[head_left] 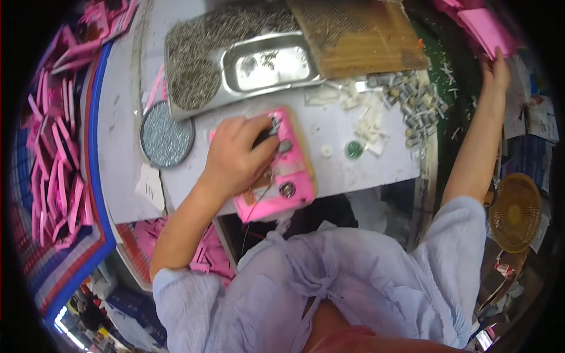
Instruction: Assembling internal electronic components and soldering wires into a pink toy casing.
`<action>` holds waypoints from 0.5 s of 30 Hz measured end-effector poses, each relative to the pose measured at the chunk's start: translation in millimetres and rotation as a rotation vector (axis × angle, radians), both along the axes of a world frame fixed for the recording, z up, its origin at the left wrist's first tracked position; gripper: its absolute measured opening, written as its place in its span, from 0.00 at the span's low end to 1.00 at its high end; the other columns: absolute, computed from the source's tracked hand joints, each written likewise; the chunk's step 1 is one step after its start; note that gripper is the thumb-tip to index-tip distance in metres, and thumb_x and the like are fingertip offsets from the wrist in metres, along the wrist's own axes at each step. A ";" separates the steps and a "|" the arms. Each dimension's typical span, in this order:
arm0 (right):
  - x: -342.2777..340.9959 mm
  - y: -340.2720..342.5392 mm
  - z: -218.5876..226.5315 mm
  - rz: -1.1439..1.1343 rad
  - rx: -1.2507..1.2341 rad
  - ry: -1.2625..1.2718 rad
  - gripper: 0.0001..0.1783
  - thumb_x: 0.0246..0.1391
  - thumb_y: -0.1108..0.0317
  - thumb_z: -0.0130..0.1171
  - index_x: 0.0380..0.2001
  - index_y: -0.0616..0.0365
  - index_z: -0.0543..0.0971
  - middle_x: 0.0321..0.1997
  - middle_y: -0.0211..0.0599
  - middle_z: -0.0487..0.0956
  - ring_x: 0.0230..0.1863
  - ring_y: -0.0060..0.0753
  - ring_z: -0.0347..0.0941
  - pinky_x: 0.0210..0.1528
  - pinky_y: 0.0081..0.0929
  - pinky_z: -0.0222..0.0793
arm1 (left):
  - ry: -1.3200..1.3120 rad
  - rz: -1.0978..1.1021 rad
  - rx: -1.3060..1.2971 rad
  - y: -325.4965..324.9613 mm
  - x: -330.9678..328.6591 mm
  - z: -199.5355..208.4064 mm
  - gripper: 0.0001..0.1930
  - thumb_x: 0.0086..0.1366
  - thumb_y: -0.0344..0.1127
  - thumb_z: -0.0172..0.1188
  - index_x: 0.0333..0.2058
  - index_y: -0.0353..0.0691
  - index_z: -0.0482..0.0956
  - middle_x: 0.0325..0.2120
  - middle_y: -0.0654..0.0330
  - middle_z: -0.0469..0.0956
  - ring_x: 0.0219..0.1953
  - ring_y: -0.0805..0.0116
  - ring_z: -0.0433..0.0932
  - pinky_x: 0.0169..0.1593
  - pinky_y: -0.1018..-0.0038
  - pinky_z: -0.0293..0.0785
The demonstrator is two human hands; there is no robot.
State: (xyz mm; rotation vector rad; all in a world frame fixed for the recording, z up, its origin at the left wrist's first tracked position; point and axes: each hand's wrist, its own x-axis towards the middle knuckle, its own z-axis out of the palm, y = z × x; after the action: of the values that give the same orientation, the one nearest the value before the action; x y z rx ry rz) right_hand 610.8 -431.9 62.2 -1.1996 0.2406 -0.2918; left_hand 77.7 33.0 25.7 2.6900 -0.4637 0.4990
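Nearest the camera is a loose lavender shirt (341, 259). Just beyond it, at the near edge of the white table (376, 179), lies a pink housing (291, 167), its long axis running away from the body, far end leaning slightly left. The left hand (238, 150) covers its left side, thumb and fingers bent over it; whether they pinch a part I cannot tell. 1 thin wire (254, 207) trails over the near end. The right hand (497, 73), at far right, meets a pink piece (485, 32); how tightly its fingers close is unclear.

A metal tray (194, 65) of screws bounds the far side, a round dish (168, 135) the left, small metal cylinders (415, 106) the right. Pink parts (59, 159) fill the far left; a brown basket (515, 212) stands right.
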 end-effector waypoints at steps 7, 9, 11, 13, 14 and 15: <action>-379.9 130.1 11.3 0.661 -0.093 0.011 0.09 0.69 0.67 0.57 0.46 0.61 0.79 0.43 0.36 0.83 0.39 0.27 0.81 0.40 0.27 0.80 | 0.038 0.207 -0.707 -6.7 -34.9 18.8 0.29 0.57 0.23 0.65 0.59 0.35 0.72 0.46 0.54 0.77 0.36 0.70 0.75 0.43 0.73 0.75; -438.5 176.4 2.1 0.801 -0.072 0.187 0.12 0.69 0.68 0.56 0.49 0.64 0.79 0.39 0.37 0.84 0.32 0.26 0.81 0.35 0.25 0.80 | 0.191 0.284 -1.172 -22.5 -44.3 16.8 0.36 0.60 0.21 0.63 0.67 0.31 0.62 0.47 0.54 0.77 0.38 0.75 0.75 0.45 0.77 0.76; -462.4 204.6 0.5 1.057 -0.022 0.359 0.17 0.67 0.68 0.58 0.54 0.66 0.78 0.36 0.37 0.85 0.30 0.24 0.80 0.32 0.25 0.77 | 0.228 0.299 -1.422 -34.2 -47.9 17.4 0.40 0.62 0.20 0.61 0.71 0.30 0.55 0.47 0.54 0.77 0.39 0.77 0.76 0.44 0.78 0.77; -471.9 211.6 -9.2 1.057 -0.411 0.125 0.21 0.66 0.66 0.60 0.58 0.65 0.76 0.30 0.36 0.84 0.28 0.26 0.80 0.30 0.26 0.74 | 0.248 0.321 -1.371 -33.5 -55.8 12.9 0.40 0.64 0.20 0.60 0.72 0.31 0.52 0.45 0.54 0.79 0.38 0.78 0.77 0.41 0.80 0.75; -475.2 211.5 -13.3 1.047 -0.604 0.006 0.23 0.65 0.66 0.61 0.60 0.64 0.75 0.27 0.36 0.83 0.27 0.27 0.80 0.28 0.27 0.73 | 0.256 0.331 -1.345 -33.1 -60.3 10.7 0.41 0.65 0.20 0.60 0.73 0.32 0.50 0.44 0.55 0.81 0.37 0.79 0.77 0.39 0.82 0.74; -480.5 209.2 -14.5 1.054 -0.759 -0.058 0.25 0.64 0.65 0.62 0.62 0.63 0.73 0.25 0.36 0.81 0.25 0.29 0.79 0.28 0.28 0.72 | 0.293 0.370 -1.244 -36.1 -67.2 15.4 0.41 0.65 0.21 0.61 0.73 0.32 0.51 0.42 0.55 0.81 0.35 0.80 0.76 0.38 0.83 0.72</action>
State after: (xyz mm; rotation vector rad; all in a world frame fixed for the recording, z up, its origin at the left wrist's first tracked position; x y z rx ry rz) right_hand 130.3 -222.7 47.7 -1.8828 -0.6142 0.5602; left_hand 10.5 -3.2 41.2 1.5612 0.3615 0.3038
